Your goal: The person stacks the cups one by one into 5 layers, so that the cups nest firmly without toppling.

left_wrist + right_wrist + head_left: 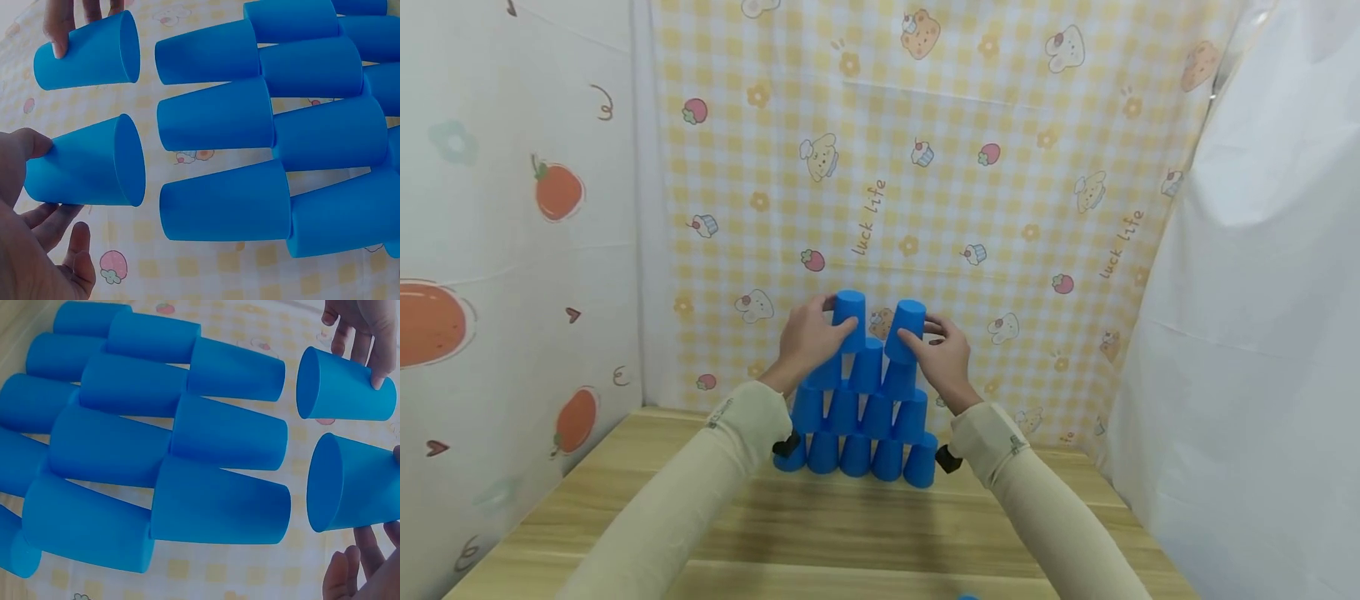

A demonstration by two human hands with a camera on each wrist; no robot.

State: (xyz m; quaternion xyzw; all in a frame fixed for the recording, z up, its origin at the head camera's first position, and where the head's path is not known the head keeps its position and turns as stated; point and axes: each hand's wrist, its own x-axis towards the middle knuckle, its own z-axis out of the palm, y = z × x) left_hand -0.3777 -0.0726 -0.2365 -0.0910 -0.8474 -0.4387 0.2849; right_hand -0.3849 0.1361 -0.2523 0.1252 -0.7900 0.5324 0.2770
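My left hand [810, 340] pinches an upside-down blue cup [852, 308] between thumb and fingers. A second upside-down blue cup [906, 323], slightly tilted, is gripped by my right hand [947, 358]. Both cups are held side by side above a pyramid of upturned blue cups [855, 457], whose top row has three cups [867, 368]. In the left wrist view a gap shows between the left cup's rim [130, 162] and the top row [225, 203]. The right wrist view shows a similar gap beside the right cup [359, 481].
The pyramid stands on a wooden table [820, 533], with several cups in each lower row. Behind it hangs a yellow checked cloth [940, 208]; white cloths flank both sides. A bit of another blue object [967, 597] peeks in at the bottom edge.
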